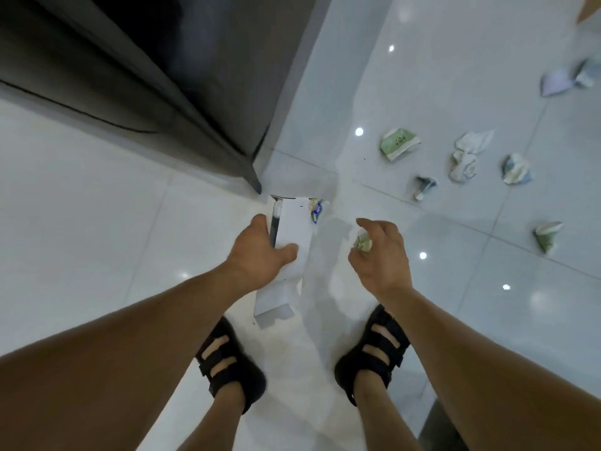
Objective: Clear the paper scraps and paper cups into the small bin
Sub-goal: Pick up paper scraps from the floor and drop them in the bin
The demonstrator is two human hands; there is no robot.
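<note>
One scrap (363, 243) sat pinched in your right hand (380, 255); your left hand (260, 252) gripped the small bin (294, 222). Next, it needed carrying left over the opening.

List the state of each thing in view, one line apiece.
Small white rectangular bin: gripped by its side, tipped, a coloured scrap at its mouth.
Left hand: grips the bin.
Right hand: pinches a crumpled green-and-white paper scrap.
Crushed green-and-white paper cup: lying on the glossy floor tiles, not picked up.
Crumpled white paper: on the floor, untouched.
Other crumpled scraps: scattered on the floor, apart.
</note>
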